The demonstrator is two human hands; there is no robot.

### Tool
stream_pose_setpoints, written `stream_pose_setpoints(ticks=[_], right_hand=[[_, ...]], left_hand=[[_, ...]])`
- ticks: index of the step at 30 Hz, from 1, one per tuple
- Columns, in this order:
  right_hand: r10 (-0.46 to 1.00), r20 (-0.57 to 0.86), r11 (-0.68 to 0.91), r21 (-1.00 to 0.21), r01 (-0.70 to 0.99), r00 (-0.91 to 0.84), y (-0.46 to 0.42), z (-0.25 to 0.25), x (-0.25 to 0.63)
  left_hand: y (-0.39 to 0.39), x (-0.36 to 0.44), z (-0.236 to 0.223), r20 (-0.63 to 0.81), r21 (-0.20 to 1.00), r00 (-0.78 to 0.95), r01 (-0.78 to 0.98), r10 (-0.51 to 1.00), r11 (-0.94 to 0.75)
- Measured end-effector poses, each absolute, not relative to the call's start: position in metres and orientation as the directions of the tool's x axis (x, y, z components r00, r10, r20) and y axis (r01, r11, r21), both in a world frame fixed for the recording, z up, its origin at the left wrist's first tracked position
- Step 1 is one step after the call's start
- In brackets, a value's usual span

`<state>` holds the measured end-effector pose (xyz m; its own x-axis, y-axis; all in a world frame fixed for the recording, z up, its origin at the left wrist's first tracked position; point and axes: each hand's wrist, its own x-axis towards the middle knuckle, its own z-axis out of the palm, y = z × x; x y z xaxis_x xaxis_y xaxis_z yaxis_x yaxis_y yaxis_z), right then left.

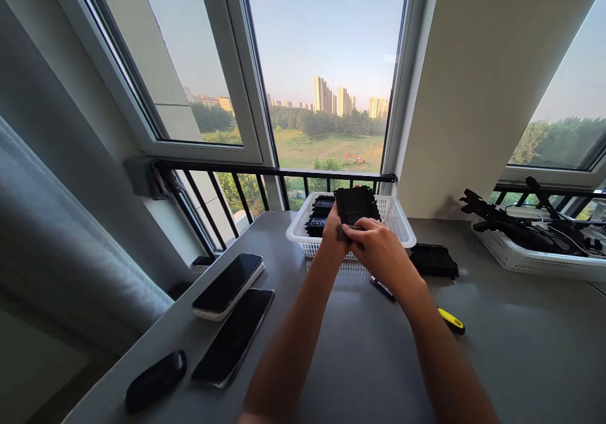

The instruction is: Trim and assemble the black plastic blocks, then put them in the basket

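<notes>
Both of my hands are raised over the grey table [511, 348], holding a flat black plastic part [356, 204] in front of a white basket [303, 238]. My left hand [335, 238] grips the part's lower left edge. My right hand [381, 247] is closed over its lower edge, fingers curled. The basket holds more black parts [320, 216] like it. Another black part [433, 260] lies on the table just right of the basket.
Two dark phones [228, 283] [234, 335] and a black case [155, 380] lie at the left. A dark pen [382, 288] and a yellow-handled tool [452, 322] lie under my right arm. A second white basket [534, 260] with black hardware stands at the far right. Window railing [274, 171] runs behind.
</notes>
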<state>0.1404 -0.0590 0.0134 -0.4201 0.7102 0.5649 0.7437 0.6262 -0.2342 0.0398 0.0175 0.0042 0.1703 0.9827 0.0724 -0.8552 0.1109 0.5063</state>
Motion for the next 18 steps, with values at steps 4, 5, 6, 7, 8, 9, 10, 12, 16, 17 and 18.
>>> stream_pose_setpoints(ticks=[4, 5, 6, 7, 8, 9, 10, 12, 16, 17, 18], right_hand=[[0.674, 0.627, 0.692, -0.349, 0.632, -0.391, -0.063, 0.019, 0.147], [0.667, 0.674, 0.686, -0.389, 0.615, -0.318, -0.063, 0.02, 0.149], [0.655, 0.72, 0.676, -0.423, 0.603, -0.229, -0.062, 0.02, 0.151], [0.639, 0.756, 0.665, -0.452, 0.594, -0.141, -0.06, 0.02, 0.151], [0.625, 0.778, 0.655, -0.474, 0.588, -0.07, -0.058, 0.02, 0.152], [0.615, 0.788, 0.646, -0.489, 0.586, -0.02, -0.056, 0.019, 0.151], [0.61, 0.792, 0.638, -0.497, 0.588, 0.007, -0.054, 0.018, 0.151], [0.613, 0.79, 0.63, -0.493, 0.601, 0.005, -0.049, 0.015, 0.15], [0.641, 0.761, 0.63, -0.447, 0.635, -0.1, -0.043, 0.01, 0.149], [0.651, 0.746, 0.635, -0.433, 0.64, -0.14, -0.043, 0.009, 0.149], [0.661, 0.728, 0.64, -0.419, 0.644, -0.183, -0.044, 0.01, 0.149]], left_hand=[[0.019, 0.03, 0.009, 0.12, 0.511, 0.157, -0.857, 0.98, 0.074], [0.018, 0.029, 0.009, 0.126, 0.515, 0.169, -0.853, 0.978, 0.081], [0.016, 0.03, 0.009, 0.125, 0.522, 0.189, -0.848, 0.974, 0.098], [0.014, 0.032, 0.009, 0.117, 0.529, 0.216, -0.839, 0.969, 0.123], [0.012, 0.035, 0.008, 0.104, 0.537, 0.247, -0.829, 0.963, 0.155], [0.009, 0.038, 0.007, 0.089, 0.545, 0.28, -0.817, 0.956, 0.189], [0.007, 0.042, 0.005, 0.073, 0.552, 0.311, -0.804, 0.947, 0.221], [0.004, 0.049, 0.001, 0.051, 0.567, 0.353, -0.78, 0.934, 0.264], [0.002, 0.057, -0.002, 0.022, 0.557, 0.354, -0.781, 0.935, 0.282], [0.002, 0.057, -0.002, 0.016, 0.545, 0.348, -0.789, 0.938, 0.283], [0.003, 0.055, -0.002, 0.008, 0.531, 0.335, -0.8, 0.942, 0.279]])
